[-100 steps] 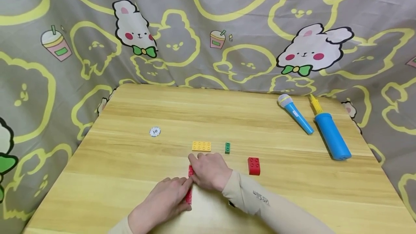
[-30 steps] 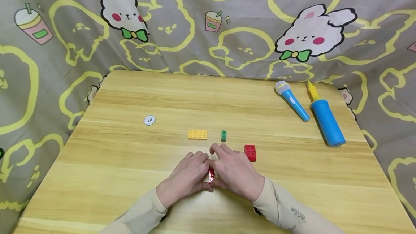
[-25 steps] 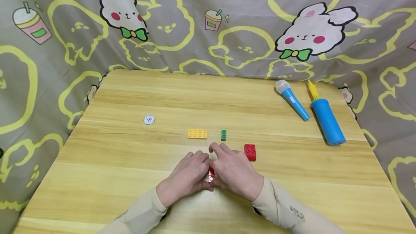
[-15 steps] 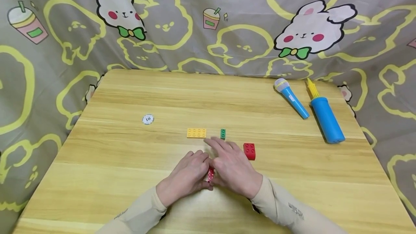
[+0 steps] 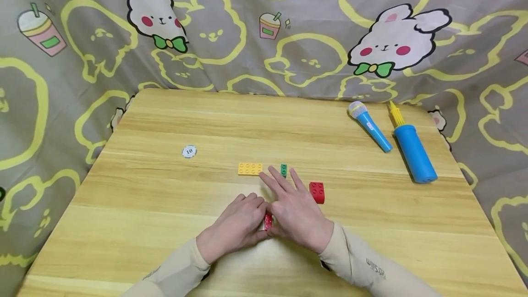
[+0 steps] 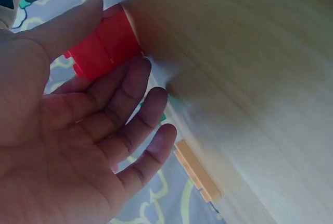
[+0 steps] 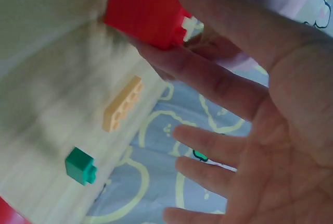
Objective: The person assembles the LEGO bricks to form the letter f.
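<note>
Low over the near middle of the table, both hands meet at a red toy building block (image 5: 268, 222). A seam crosses the block's side (image 6: 104, 47) in the left wrist view, and studs show on one face. My left hand (image 5: 237, 228) holds it between thumb and fingers, the other fingers loosely bent. From the other side my right hand (image 5: 301, 217) pinches the block (image 7: 145, 10) with thumb and index finger, its remaining fingers spread out. Fingers cover much of the block. Just beyond the right hand lie a yellow brick (image 5: 250, 169), a small green brick (image 5: 283, 169) and another red brick (image 5: 316, 192).
A white chip marked 10 (image 5: 189, 151) lies on the wooden table (image 5: 144, 210) at the left. Toward the back right are a blue toy microphone (image 5: 370, 126) and a blue hand pump with a yellow nozzle (image 5: 414, 154). A patterned curtain (image 5: 231, 13) hangs behind.
Earlier, red pieces showed at both hands, farther left; the hands have since come together around the block. Within the last second, the right hand's free fingers have straightened and spread.
</note>
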### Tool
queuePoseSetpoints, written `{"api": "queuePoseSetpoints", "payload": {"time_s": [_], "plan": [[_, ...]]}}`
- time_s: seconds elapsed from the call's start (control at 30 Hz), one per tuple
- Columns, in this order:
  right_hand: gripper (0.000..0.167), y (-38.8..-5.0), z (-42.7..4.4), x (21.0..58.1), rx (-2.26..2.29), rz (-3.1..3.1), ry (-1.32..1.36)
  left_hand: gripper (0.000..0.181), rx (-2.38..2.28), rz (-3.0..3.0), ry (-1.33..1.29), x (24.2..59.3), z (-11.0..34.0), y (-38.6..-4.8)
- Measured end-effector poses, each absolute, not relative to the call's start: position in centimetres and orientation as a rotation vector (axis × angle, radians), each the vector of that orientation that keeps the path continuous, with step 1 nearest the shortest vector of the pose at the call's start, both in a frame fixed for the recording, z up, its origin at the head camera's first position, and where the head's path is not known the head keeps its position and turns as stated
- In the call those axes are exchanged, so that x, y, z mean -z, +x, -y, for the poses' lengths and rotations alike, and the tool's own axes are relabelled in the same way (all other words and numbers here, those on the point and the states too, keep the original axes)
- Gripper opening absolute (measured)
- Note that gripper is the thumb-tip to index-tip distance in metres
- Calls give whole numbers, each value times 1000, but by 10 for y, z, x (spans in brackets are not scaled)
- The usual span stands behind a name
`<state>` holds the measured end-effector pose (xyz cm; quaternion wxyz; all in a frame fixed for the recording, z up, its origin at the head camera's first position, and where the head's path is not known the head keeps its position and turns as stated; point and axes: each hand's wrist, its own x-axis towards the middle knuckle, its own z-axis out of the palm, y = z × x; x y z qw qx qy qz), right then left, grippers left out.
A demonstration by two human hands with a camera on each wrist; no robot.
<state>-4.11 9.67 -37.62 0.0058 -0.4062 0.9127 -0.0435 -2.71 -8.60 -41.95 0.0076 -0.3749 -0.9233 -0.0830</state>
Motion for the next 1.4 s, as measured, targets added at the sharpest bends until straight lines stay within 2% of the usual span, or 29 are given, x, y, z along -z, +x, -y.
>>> {"api": "queuePoseSetpoints", "payload": {"time_s": [0.13,0.3,0.47,0.63,0.93,1.13,1.4], "plan": [[43,-49,-111,366,145,-2818,-1198,44,267,2908,-1175,420,87,-26],[48,-78,-139,353,166,-2921,-1051,43,319,2958,-1143,419,91,-26],[49,-114,-155,361,179,-2965,-921,43,329,2962,-1137,418,92,-25],[50,-136,-150,375,182,-2898,-822,42,337,2953,-1142,418,92,-24],[52,-137,-144,373,-10,-2816,-674,43,337,2940,-1145,417,93,-24],[64,-119,-151,367,-206,-2782,-539,43,345,2957,-1149,416,92,-26],[75,-126,-133,370,-64,-2892,-668,44,368,2927,-1165,417,93,-26]]}}
